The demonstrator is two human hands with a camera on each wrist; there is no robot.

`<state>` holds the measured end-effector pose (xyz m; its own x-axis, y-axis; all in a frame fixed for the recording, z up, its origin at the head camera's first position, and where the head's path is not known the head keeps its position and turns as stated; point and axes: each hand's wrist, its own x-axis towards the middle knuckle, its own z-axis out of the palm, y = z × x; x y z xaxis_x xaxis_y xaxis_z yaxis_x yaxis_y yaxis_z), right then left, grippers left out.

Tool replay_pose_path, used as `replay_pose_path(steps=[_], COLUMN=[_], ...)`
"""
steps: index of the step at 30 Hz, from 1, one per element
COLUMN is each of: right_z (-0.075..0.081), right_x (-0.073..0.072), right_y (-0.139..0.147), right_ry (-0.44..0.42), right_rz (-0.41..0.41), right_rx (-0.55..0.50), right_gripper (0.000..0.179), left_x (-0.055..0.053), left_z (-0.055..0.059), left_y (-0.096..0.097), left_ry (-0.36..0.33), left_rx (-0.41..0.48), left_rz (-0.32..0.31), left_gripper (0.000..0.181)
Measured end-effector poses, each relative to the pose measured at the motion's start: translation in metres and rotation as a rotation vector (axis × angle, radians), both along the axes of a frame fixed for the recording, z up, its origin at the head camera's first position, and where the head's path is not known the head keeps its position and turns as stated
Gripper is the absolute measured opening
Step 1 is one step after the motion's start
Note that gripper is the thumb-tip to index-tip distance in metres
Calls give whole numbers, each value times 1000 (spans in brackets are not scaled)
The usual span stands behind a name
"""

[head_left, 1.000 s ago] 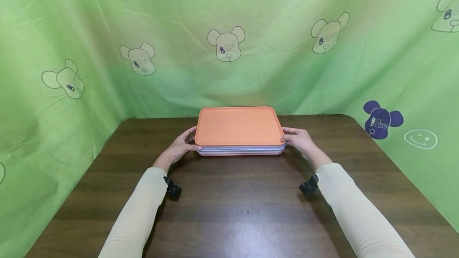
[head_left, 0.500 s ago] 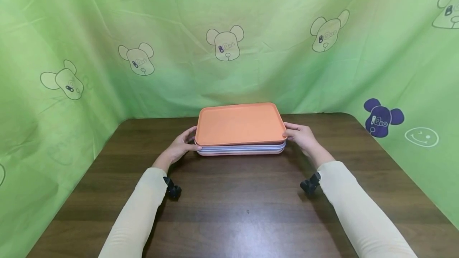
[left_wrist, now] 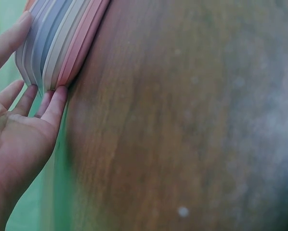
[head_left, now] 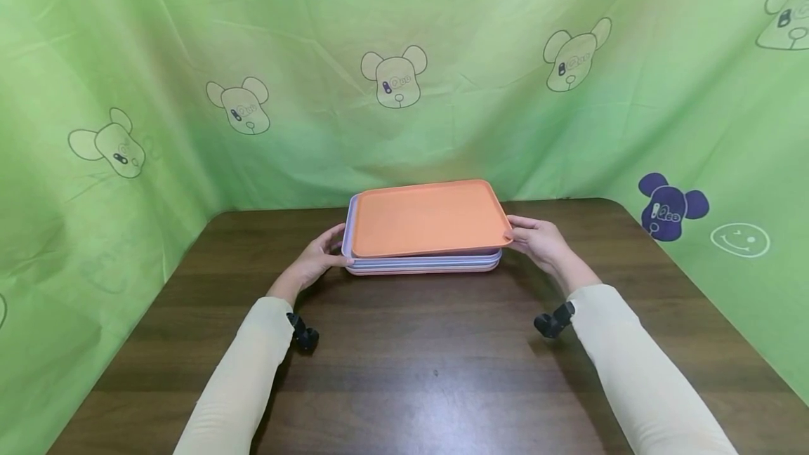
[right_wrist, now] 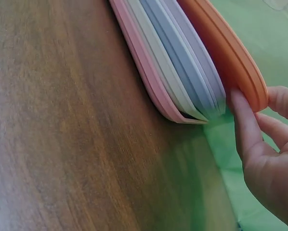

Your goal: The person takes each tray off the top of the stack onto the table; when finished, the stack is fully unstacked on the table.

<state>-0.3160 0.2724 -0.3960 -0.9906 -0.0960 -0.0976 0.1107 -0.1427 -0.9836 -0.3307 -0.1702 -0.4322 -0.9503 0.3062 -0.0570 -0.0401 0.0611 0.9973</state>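
A rectangular orange tray (head_left: 430, 220) lies tilted over a stack of pastel trays, its right side raised. My right hand (head_left: 540, 244) pinches its right edge near the front corner; in the right wrist view a gap parts the orange tray (right_wrist: 238, 60) from the lavender tray (right_wrist: 197, 43) below. Under that come blue, whitish and pink trays (right_wrist: 144, 72). At the stack's left end my left hand (head_left: 312, 262) rests its fingertips against the rims, with the thumb by the front left corner. The left wrist view shows those fingers (left_wrist: 55, 108) touching the pink and pale rims.
The stack stands near the far edge of a brown wooden table (head_left: 404, 357). Behind and on both sides hangs a green curtain (head_left: 303, 146) with bear-head prints, close to the table's back edge. A small black device (head_left: 555, 319) is strapped to each wrist.
My right hand has lifted the orange tray's right side and drawn the tray a little rightward, uncovering the lavender tray's left rim. My left hand has stayed at the stack.
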Motion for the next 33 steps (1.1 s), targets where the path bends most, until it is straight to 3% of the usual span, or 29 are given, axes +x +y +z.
replay_pose_path(steps=[12, 21, 28, 33], right_z=[-1, -3, -6, -2], right_x=[9, 15, 22, 29], right_y=[16, 25, 41, 55], right_ry=[-75, -48, -49, -34], right_rz=[-5, -48, -101, -95], right_rx=[-131, -146, -267, -307], right_gripper=[63, 64, 32, 34], left_x=[1, 3, 3, 4], left_z=[-2, 1, 1, 1], left_y=[3, 1, 1, 2], left_ry=[6, 3, 4, 13], left_rx=[-4, -27, -39, -26], left_rz=[7, 18, 14, 8], left_gripper=[88, 87, 86, 85])
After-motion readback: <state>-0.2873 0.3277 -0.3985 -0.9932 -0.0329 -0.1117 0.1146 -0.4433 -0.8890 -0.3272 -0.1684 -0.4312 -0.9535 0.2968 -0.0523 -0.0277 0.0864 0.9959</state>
